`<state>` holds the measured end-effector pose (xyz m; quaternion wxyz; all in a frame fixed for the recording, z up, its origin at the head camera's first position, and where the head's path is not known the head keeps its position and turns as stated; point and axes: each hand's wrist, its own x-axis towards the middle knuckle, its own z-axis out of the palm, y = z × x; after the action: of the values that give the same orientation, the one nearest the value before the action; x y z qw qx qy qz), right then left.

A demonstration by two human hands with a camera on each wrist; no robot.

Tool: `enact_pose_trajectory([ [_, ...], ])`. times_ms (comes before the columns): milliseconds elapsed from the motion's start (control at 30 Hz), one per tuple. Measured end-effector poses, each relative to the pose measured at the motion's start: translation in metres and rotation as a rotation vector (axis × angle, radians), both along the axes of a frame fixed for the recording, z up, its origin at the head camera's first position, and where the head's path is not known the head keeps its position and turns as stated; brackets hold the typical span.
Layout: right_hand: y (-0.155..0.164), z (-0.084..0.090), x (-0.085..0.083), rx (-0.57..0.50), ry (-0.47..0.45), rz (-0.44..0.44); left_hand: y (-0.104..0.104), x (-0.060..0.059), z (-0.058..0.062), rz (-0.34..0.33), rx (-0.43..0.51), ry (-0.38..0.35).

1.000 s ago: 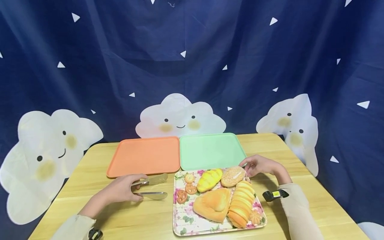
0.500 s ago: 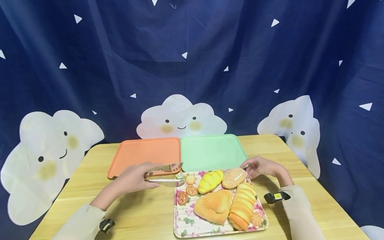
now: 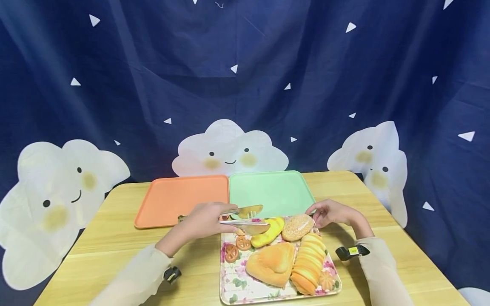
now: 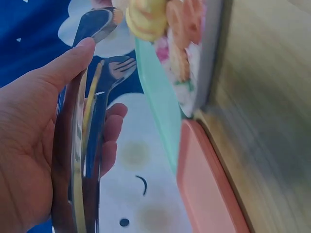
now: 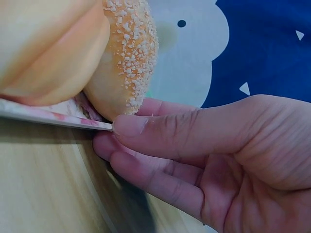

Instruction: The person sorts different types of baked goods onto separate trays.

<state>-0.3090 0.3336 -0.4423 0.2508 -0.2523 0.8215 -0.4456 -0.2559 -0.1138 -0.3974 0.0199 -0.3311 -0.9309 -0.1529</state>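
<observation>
Three trays lie on the wooden table (image 3: 191, 276): an orange tray (image 3: 178, 199) and a green tray (image 3: 269, 193) side by side at the far edge, and a floral tray (image 3: 228, 276) nearer the person. The floral tray carries two pretzels (image 3: 231, 253), a small cookie (image 3: 240, 232) partly hidden by the tongs, a yellow bread (image 3: 273, 229), a sugar-topped bun (image 3: 297, 227), a folded bread (image 3: 272, 263), a ridged roll (image 3: 308, 262) and a star-shaped cookie (image 3: 326, 280). The left hand (image 3: 204, 219) grips metal tongs (image 3: 254, 228) between thumb and fingers, their arms apart, above the floral tray's far left corner; whether they touch the yellow bread cannot be told. The right hand (image 3: 332, 212) pinches the floral tray's rim beside the sugar-topped bun, thumb on top, fingers underneath.
</observation>
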Motion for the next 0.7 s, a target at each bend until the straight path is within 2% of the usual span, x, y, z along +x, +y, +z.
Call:
enact_pose_trajectory([
  [200, 0.0, 0.0, 0.0, 0.006, -0.008, -0.006, 0.015, -0.001, 0.003, -0.014, -0.038, -0.043],
  [433, -0.001, 0.0, -0.002, -0.001, -0.013, 0.004, 0.026, -0.002, 0.002, -0.02, -0.081, -0.101],
  [700, -0.002, 0.001, -0.001, 0.001, -0.005, 0.002, 0.033, 0.002, -0.004, -0.005, -0.151, -0.032],
])
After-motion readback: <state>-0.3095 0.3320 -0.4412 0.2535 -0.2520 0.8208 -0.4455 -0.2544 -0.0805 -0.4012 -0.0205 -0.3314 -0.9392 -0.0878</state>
